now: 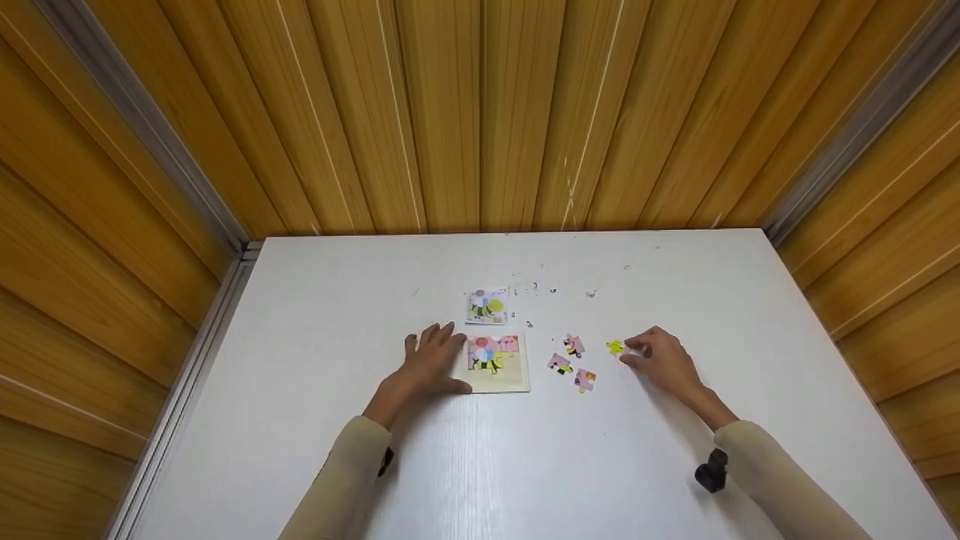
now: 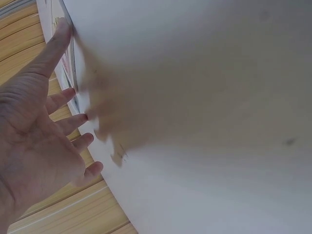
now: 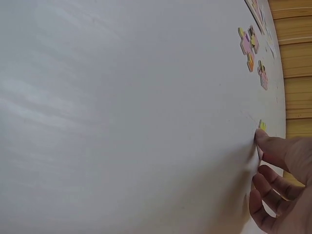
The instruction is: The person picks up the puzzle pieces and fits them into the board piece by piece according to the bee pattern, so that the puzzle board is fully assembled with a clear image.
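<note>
A square puzzle board [image 1: 501, 381] lies on the white table, its upper part filled with joined pieces showing a pink and yellow bee picture. My left hand [image 1: 431, 364] is spread along the board's left side, thumb at the lower corner and index finger near the upper one. In the left wrist view, the thumb [image 2: 61, 34] rests at the board's edge. To the right, my right hand [image 1: 666, 364] pinches a yellow puzzle piece [image 1: 615, 347] between thumb and index finger, close over the table. Three loose puzzle pieces [image 1: 585, 380] lie between the board and this hand.
Just behind the board lies a small picture card [image 1: 486, 307] with a bee on it. Dark specks and marks [image 1: 590, 294] dot the table [image 1: 337, 300] farther back. Wood-patterned walls [image 1: 480, 112] enclose the table at the back and sides.
</note>
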`<action>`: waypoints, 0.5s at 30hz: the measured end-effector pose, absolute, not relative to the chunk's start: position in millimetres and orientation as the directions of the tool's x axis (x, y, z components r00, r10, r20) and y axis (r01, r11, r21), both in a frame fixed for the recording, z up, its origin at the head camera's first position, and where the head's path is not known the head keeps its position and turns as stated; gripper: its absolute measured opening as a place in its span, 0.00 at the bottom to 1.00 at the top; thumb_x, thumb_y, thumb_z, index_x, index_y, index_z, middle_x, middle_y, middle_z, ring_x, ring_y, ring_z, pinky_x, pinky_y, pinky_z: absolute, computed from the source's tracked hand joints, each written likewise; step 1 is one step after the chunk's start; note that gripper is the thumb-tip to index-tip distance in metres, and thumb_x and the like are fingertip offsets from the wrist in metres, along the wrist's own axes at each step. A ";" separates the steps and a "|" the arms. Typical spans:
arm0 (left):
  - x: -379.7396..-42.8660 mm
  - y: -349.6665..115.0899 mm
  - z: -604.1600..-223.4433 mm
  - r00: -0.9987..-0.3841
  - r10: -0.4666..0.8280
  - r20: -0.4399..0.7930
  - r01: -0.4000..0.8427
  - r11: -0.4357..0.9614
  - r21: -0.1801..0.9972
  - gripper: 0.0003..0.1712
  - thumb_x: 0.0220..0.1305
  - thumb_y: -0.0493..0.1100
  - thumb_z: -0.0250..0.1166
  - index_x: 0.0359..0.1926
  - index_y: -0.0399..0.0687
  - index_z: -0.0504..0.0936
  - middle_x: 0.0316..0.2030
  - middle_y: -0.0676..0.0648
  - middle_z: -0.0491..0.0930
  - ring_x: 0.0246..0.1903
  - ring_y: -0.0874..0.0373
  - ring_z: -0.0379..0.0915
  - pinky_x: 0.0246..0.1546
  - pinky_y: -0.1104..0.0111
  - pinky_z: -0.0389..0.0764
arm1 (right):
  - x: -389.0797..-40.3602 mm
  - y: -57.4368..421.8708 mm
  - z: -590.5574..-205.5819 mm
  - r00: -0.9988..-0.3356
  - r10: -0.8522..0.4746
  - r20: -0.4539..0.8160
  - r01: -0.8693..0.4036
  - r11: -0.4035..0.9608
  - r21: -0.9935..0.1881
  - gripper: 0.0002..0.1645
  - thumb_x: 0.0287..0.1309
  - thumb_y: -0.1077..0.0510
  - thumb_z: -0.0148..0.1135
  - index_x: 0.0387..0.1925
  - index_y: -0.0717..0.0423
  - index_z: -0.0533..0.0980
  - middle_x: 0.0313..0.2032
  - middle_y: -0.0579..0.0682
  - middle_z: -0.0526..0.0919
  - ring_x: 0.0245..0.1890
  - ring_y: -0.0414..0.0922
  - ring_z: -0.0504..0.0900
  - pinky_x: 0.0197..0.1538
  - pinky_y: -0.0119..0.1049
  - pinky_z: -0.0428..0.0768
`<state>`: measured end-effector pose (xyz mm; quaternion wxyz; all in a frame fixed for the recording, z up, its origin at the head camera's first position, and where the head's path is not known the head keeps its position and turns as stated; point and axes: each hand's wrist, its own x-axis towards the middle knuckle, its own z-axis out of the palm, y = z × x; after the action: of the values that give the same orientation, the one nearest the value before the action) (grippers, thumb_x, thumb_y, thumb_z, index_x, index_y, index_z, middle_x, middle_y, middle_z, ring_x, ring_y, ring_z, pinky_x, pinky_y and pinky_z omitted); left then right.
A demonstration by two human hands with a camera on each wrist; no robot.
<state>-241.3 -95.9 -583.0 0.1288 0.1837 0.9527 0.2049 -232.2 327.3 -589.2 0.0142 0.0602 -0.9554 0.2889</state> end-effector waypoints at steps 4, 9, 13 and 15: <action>-241.3 -95.6 -584.5 -0.902 0.397 -0.172 0.290 0.850 0.440 0.55 0.50 0.60 0.80 0.74 0.49 0.66 0.79 0.38 0.54 0.79 0.35 0.44 0.74 0.33 0.44 | -232.9 326.7 -590.6 -0.992 -0.113 0.062 -0.128 0.824 -0.552 0.18 0.59 0.60 0.72 0.49 0.66 0.84 0.41 0.58 0.83 0.39 0.49 0.78 0.39 0.36 0.73; -241.1 -96.2 -585.2 -0.900 0.408 -0.154 0.311 0.848 0.430 0.54 0.50 0.61 0.79 0.73 0.48 0.66 0.79 0.37 0.56 0.78 0.34 0.46 0.72 0.32 0.47 | -232.7 326.2 -592.1 -0.991 -0.119 0.069 -0.137 0.825 -0.549 0.18 0.61 0.60 0.71 0.49 0.66 0.84 0.40 0.57 0.83 0.38 0.48 0.78 0.38 0.34 0.73; -241.4 -97.2 -585.9 -0.897 0.417 -0.145 0.327 0.848 0.416 0.54 0.50 0.61 0.79 0.73 0.47 0.67 0.78 0.36 0.57 0.77 0.34 0.48 0.71 0.31 0.49 | -232.7 325.6 -592.4 -0.988 -0.127 0.086 -0.154 0.828 -0.539 0.17 0.61 0.61 0.71 0.49 0.67 0.84 0.39 0.57 0.83 0.37 0.47 0.78 0.37 0.33 0.72; -241.7 -97.6 -586.0 -0.897 0.416 -0.151 0.326 0.850 0.413 0.54 0.50 0.61 0.79 0.73 0.47 0.67 0.78 0.36 0.56 0.77 0.34 0.47 0.71 0.31 0.48 | -232.7 325.1 -592.2 -0.987 -0.131 0.090 -0.159 0.831 -0.533 0.17 0.61 0.61 0.71 0.50 0.67 0.83 0.38 0.57 0.83 0.36 0.46 0.77 0.36 0.33 0.72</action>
<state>-241.7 -97.6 -586.0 0.1180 0.1943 0.9546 0.1924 -232.7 325.1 -592.2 0.0251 0.0758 -0.9566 0.2804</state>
